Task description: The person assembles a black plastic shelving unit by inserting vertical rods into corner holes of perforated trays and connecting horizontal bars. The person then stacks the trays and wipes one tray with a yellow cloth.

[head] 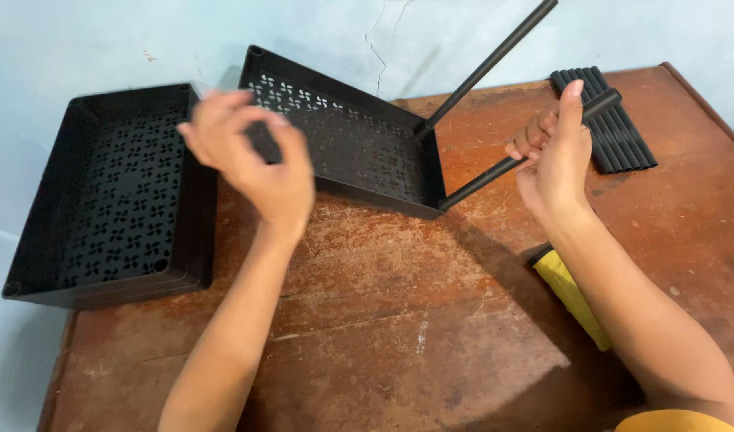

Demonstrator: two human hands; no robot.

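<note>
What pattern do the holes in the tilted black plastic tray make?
Small pinwheel-shaped cutouts in rows across the tilted black plastic tray; head view.

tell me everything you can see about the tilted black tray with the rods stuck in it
The tilted tray is a shallow black rectangle, apparently plastic, its floor perforated with small pinwheel cutouts. It stands tipped on the brown wooden table against the pale wall. Round sockets mark its corners; two black rods stick out of the right-hand ones. The left hand grips its near rim, blurred, while the right hand grasps the lower rod.
</note>
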